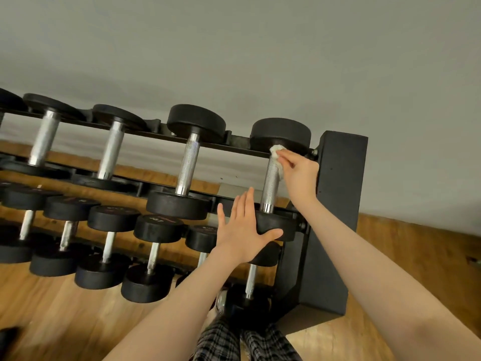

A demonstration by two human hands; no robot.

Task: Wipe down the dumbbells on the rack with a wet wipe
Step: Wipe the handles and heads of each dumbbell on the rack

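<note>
A black dumbbell rack [338, 194] holds rows of black dumbbells with knurled steel handles. The rightmost dumbbell [270, 186] on the top row lies beside the rack's end post. My right hand [299, 173] pinches a crumpled white wet wipe [276, 155] against the upper end of that handle, just under its far head. My left hand [244, 227] lies flat with straight fingers on the dumbbell's near head, thumb spread along its lower edge.
Three more dumbbells [187, 162] sit to the left on the top row, and several smaller ones [156, 246] fill the lower rows. Wooden floor [65, 308] surrounds the rack, with a grey wall [260, 61] behind. My checked trouser legs [244, 342] stand close to the rack's base.
</note>
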